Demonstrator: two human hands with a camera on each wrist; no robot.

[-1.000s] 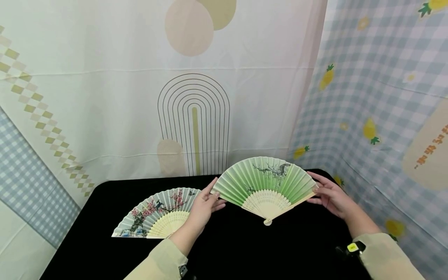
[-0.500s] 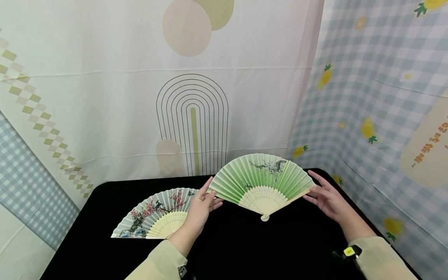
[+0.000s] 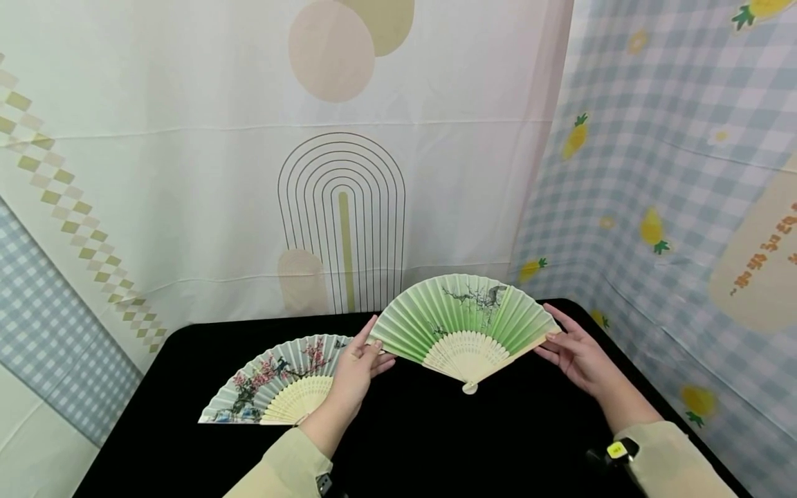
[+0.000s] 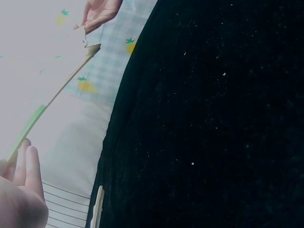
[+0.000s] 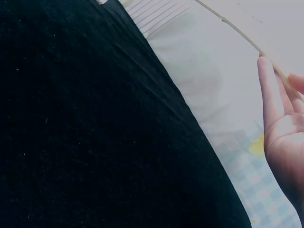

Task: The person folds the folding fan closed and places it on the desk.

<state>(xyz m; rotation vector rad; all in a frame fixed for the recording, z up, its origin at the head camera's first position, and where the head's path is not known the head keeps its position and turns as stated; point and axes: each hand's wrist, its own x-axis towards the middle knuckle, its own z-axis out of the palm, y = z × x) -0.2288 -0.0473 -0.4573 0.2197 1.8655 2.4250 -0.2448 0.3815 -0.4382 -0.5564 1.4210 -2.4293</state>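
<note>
Green fan (image 3: pixel 463 315) spread, held off the table (image 3: pixel 448 449), left hand (image 3: pixel 356 370) and right hand (image 3: pixel 579 354) pinching its ends. Grey fan (image 3: pixel 283 377) lies spread left of left fingers. Opening looks done; green one not yet down.

1. Bare left hand (image 3: pixel 352 377), bare right hand (image 3: pixel 579 360).
2. Pale sage-beige fabric left sleeve (image 3: pixel 280 465): plain, loose cuff.
3. Pale sage-beige fabric right sleeve (image 3: pixel 669 460): matching.
4. Small black right-wrist device (image 3: pixel 630 448): bright yellow label (image 3: pixel 616 450).
5. Small black left-wrist device (image 3: pixel 324 484): outline unclear, low in head view.
</note>
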